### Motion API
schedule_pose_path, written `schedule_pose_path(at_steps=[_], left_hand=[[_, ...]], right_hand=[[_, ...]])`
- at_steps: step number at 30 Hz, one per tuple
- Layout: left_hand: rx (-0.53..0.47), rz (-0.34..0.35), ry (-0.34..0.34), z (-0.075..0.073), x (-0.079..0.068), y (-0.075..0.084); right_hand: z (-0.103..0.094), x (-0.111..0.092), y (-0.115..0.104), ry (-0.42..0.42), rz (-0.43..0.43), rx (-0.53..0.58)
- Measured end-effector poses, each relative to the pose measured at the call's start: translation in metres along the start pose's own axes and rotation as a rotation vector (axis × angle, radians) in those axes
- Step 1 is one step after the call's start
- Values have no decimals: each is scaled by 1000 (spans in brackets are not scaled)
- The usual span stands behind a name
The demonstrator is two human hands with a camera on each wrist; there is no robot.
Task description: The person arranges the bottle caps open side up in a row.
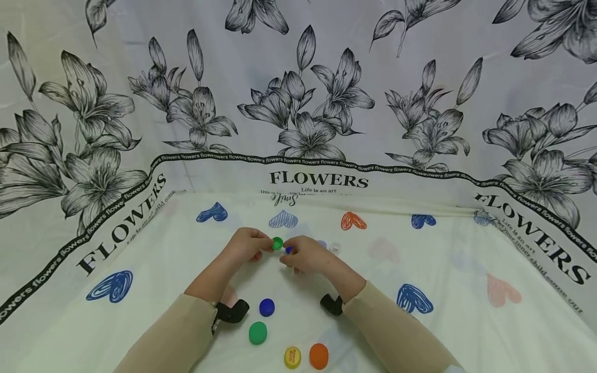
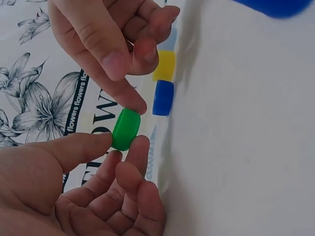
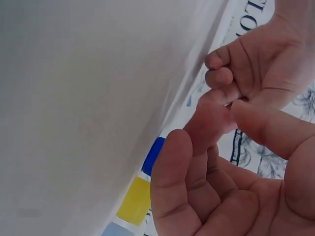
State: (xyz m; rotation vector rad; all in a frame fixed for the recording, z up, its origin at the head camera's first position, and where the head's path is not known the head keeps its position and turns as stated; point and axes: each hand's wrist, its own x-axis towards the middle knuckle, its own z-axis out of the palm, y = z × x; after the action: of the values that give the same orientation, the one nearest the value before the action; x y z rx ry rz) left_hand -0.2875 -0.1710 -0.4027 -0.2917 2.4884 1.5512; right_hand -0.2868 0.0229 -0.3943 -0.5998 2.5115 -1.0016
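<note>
A green bottle cap (image 1: 277, 243) is pinched between the thumb and fingertips of my left hand (image 1: 245, 244); the left wrist view shows the same green cap (image 2: 126, 129) tilted on its edge. The straight index finger of my right hand (image 1: 309, 255) touches the cap's upper edge, with the thumb apart from it. In the right wrist view, the fingers of my right hand (image 3: 197, 162) hide the cap. Just beyond the hands stand a blue cap (image 2: 163, 98) and a yellow cap (image 2: 164, 65); in the head view the right hand covers most of them.
Nearer me lie a blue cap (image 1: 267, 307), a green cap (image 1: 258, 333), a yellow cap with red print (image 1: 292, 357) and an orange cap (image 1: 319, 356). A clear cap (image 1: 335, 248) is right of the hands. A flower-printed curtain (image 1: 317, 178) hangs behind the heart-patterned cloth (image 1: 448, 321).
</note>
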Motion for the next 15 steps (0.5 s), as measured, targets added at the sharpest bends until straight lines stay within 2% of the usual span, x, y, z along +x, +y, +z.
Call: schedule_pose_path(at_steps=[5,10,15], left_hand=[[-4,3,13,1,5,-7],[22,55,26,4,6,-13],[75,95,-3,5,5,-13]], right_hand=[[1,-3,-2,-39,-8,-16],[3,-5,-2,-75,-5,-44],[4,-5,-4,-76,-12,-62]])
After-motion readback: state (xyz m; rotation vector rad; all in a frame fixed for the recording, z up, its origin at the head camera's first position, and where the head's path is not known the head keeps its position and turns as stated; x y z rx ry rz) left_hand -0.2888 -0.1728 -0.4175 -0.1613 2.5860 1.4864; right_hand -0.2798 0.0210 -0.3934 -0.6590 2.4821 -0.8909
